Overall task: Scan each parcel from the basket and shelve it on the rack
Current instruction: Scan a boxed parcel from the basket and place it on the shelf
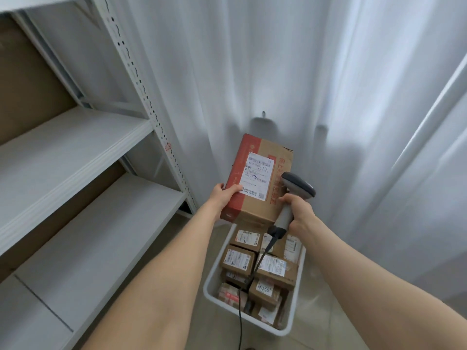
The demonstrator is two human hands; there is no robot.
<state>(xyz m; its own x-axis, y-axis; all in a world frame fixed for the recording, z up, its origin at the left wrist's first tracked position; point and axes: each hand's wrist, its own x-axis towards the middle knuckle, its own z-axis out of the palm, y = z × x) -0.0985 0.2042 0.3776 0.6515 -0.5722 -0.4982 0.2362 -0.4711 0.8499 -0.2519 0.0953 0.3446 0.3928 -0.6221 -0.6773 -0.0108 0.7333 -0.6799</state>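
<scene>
My left hand (pixel 223 195) grips the lower left corner of a brown and red cardboard parcel (pixel 255 205), held up with its white shipping label (pixel 258 175) facing me. My right hand (pixel 300 210) holds a grey barcode scanner (pixel 297 190) by its handle, with the scanner head just right of the label. The scanner's black cable hangs down over the basket. Below the parcel, a white basket (pixel 211 281) on the floor holds several small labelled cardboard parcels (pixel 238 258).
A white metal rack (pixel 75 140) fills the left side, with bare shelf boards at two levels and an upright post (pixel 151 109) near the parcel. White curtains (pixel 328 84) hang behind and to the right. The floor is tiled.
</scene>
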